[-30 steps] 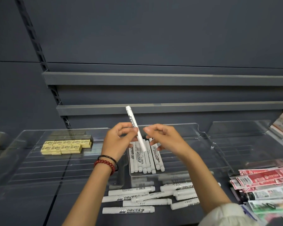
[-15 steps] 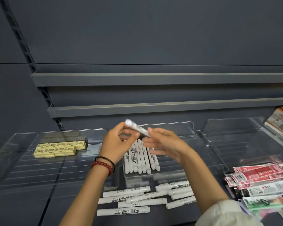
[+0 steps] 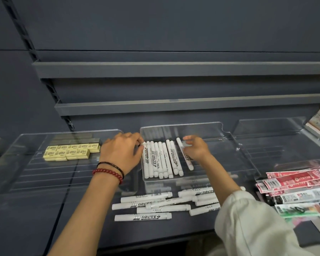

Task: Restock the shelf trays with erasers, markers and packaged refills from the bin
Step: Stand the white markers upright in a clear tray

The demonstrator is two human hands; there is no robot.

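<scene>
On the dark grey shelf deck point(image 3: 81, 218), below two grey ledges point(image 3: 174, 108), three clear plastic trays sit side by side.

Left tray point(image 3: 35, 174): yellow erasers point(image 3: 70, 152) in two rows at the back, labels up.

Middle tray point(image 3: 220, 156): row of white markers point(image 3: 161, 159) lying side by side against its left wall, caps toward the back. One slanted marker point(image 3: 185, 156) lies just right of the row, apart from it and angled to it.

Right tray point(image 3: 275, 145): ribbed floor visible.

Packaged refills point(image 3: 294, 185): a loose overlapping pile, red, white and green packs, on the deck in front of the right tray.

Loose markers point(image 3: 155, 206): scattered crosswise on the deck just in front of the middle tray, several overlapping.

Left hand point(image 3: 121, 152): knuckles up, over the gap between left and middle trays. Fingers bent, tips at the back end of the leftmost marker in the row. Whether it grips that marker or only touches it cannot be told. Red bead bracelet point(image 3: 107, 172) and black cord on the wrist.

Right hand point(image 3: 196, 149): inside the middle tray, fingers curled onto the slanted marker, thumb by its back end; the marker's near end rests on the tray floor. White sleeve point(image 3: 248, 224) pushed up the forearm.
</scene>
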